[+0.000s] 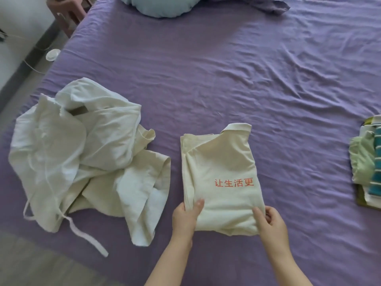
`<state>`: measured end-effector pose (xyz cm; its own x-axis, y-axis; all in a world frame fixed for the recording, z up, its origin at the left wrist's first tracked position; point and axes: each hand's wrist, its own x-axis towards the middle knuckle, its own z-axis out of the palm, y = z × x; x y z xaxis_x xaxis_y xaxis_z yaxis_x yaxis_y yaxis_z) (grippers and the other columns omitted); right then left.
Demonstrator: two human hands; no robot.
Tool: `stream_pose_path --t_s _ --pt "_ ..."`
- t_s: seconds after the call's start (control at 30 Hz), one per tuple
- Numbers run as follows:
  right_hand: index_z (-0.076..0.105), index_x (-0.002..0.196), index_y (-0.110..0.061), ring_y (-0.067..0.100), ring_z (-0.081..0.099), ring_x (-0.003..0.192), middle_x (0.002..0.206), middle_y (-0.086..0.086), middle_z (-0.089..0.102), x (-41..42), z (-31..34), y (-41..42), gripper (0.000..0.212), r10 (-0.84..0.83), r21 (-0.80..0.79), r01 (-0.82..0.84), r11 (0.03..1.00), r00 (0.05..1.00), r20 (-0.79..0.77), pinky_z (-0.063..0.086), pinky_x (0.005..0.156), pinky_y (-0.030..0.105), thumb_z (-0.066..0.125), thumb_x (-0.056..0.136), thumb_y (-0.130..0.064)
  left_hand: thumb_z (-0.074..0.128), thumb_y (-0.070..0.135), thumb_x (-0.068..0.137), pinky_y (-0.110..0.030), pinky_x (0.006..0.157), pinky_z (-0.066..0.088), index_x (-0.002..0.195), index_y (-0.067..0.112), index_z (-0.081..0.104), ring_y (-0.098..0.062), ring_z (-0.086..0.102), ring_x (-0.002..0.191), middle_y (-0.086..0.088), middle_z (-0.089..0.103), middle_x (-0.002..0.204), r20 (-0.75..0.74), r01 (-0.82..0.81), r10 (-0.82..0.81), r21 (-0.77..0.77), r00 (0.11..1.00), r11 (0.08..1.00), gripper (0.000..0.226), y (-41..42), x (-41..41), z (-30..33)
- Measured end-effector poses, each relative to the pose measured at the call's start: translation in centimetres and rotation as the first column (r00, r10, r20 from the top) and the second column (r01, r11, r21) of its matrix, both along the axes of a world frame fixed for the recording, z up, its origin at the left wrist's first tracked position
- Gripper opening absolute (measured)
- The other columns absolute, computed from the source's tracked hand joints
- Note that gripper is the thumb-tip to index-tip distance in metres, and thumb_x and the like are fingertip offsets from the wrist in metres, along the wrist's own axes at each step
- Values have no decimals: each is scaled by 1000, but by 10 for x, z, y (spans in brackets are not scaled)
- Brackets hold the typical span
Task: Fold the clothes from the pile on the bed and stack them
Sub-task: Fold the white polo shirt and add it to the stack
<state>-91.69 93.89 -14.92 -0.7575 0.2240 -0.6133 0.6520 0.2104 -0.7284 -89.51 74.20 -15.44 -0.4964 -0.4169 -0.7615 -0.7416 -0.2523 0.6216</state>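
While both hands, the left hand (pixel 186 216) and right hand (pixel 270 220), pinch the near edge of the folded cream shirt (pixel 221 178) mid-bed, a white pile (pixel 82 157) waits left; the stack (pixel 369 162) sits far right.

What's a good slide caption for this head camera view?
Both hands, left and right, grip a folded cream shirt on the purple bed, white pile beside it.

Two bare forearms, left hand (pixel 185 218), right hand (pixel 272 222), sleeveless
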Motion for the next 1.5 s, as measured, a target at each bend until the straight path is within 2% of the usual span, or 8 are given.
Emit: stream_pose_path --t_s 0.33,0.53,0.7,0.83,0.93,1.03,1.2,1.5 --pt "50 111 -16 25 61 65 81 16 67 119 51 73 33 -207 -208 281 937 925 319 50 43 30 66 85 -4 63 -2 83 -31 41 51 93 -2 63 -22 66 48 -12 70 62 295 -510 437 248 849 824 10 67 145 58" --pt "47 112 -10 20 69 63 68 13 71 80 55 60 31 -339 -413 477 776 867 365 56 51 29 58 87 4 59 -5 83 -35 41 55 77 -5 60 -27 66 51 -16 66 56 327 -669 584 360 743 650 6 48 99 59" --pt "44 116 -2 22 71 75 90 18 66 0 35 14 31 -375 -516 480 709 877 301 59 61 30 48 89 12 51 -9 85 -45 90 53 79 -3 56 -34 62 88 -18 61 88 254 -688 664 478 703 546 10 23 23 40" --pt "50 127 -18 10 60 98 114 -4 62 -20 16 -6 44 106 -115 -109 987 994 -29 46 79 24 46 88 1 46 9 98 -39 104 40 139 7 36 -32 48 126 -20 46 132 0 -490 541 426 841 761 42 20 1 19" --pt "51 133 -19 21 48 125 126 -8 54 -6 2 -11 53 661 439 -527 728 710 -244 37 92 27 55 84 0 45 7 98 -25 102 38 146 22 29 -14 48 123 -5 47 137 -240 35 -32 6 970 999 53 26 13 4" --pt "30 146 -31 28 1 147 158 4 14 5 -22 -16 54 879 644 -689 333 474 52 15 113 50 48 96 -28 43 11 98 -28 117 18 142 23 40 -14 29 140 1 38 149 -184 545 -656 -420 732 725 45 33 30 -21" --pt "-17 140 -49 20 -27 141 152 -7 -32 -1 -62 -14 60 750 579 -743 334 582 314 7 115 53 18 93 -61 14 56 97 -42 111 -25 149 39 2 -17 -27 141 12 -18 155 340 804 -883 -591 325 69 56 26 30 -61" --pt "-17 139 -51 16 -23 143 157 -6 -20 -31 -104 -6 54 606 631 -678 376 695 386 -11 114 47 2 89 -62 27 64 88 -62 105 13 146 25 28 -21 20 142 -7 30 154 468 695 -834 -703 291 -151 70 7 18 -111"
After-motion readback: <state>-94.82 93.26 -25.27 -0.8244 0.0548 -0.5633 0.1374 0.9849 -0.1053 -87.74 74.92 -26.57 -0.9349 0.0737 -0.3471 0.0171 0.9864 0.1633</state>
